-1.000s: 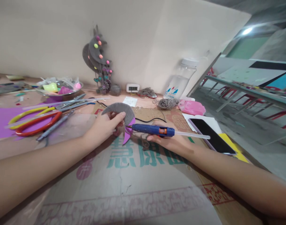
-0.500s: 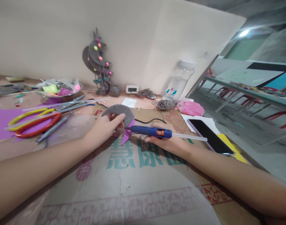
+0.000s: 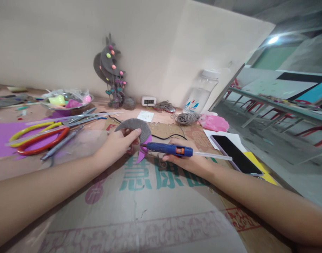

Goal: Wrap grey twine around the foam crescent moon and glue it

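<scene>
My left hand [image 3: 124,141] pinches a grey yarn-covered crescent [image 3: 136,124], thumb on its front face. A purple piece [image 3: 143,153] shows at the crescent's lower right edge. My right hand [image 3: 185,156] is closed round a blue glue gun [image 3: 167,149], whose tip points left and lies close to the crescent's lower edge. Out of the gun's back end sticks a clear glue stick [image 3: 213,155]. Whether the tip touches the yarn cannot be made out. Both hands are over the printed cardboard [image 3: 139,211].
Scissors [image 3: 43,142] with red and yellow handles lie left on purple sheet. Behind stand a metal bowl [image 3: 68,110], a decorated grey moon [image 3: 108,63], a small clock [image 3: 148,101] and a bottle [image 3: 200,91]. Yarn [image 3: 187,118] and a phone [image 3: 236,154] are right.
The glue gun has shifted very slightly left and down with my right hand. My left hand keeps its hold on the crescent.
</scene>
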{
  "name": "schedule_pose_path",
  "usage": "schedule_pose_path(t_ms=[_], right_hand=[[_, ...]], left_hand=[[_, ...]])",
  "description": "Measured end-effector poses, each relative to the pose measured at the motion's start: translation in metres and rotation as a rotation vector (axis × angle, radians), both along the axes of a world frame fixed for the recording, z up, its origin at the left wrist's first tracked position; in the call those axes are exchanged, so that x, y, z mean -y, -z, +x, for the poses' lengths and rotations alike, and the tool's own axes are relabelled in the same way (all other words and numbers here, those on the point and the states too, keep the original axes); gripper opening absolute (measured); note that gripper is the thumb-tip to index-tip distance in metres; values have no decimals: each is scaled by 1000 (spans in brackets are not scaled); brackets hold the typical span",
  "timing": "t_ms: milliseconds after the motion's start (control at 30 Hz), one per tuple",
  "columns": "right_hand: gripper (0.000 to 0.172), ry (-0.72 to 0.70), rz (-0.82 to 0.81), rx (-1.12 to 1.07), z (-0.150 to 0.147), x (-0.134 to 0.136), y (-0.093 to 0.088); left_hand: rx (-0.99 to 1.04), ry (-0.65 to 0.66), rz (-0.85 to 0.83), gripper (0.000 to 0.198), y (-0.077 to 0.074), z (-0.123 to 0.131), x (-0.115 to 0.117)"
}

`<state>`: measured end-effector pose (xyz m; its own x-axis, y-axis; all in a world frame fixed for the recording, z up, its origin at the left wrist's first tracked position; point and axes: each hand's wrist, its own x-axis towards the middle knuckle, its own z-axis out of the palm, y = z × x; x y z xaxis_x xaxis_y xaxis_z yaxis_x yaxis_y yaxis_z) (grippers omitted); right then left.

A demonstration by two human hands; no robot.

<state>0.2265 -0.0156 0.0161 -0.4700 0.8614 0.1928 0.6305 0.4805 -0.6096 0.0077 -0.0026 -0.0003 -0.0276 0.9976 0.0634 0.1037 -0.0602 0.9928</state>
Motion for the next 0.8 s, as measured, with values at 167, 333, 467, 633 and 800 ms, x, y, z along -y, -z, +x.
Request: schedule_pose_path(t_ms=[167,333,467,633,800], right_hand=[[27,12,19,5,1,0,0],[30,27,13,12,2,-1,0],[29,30,5,12,2,0,-1],[28,29,-1,-7,2,-1,-2],[29,33,-23,-7,3,-1,0]], left_hand=[[-13,55,17,32,7,-3,-3],[9,95,5,33,11,-6,-6],[34,72,-32,31,7,-4,-5],[39,89,-51,32,3,-2,-2],[62,104,-40,29,2,-1,-1]])
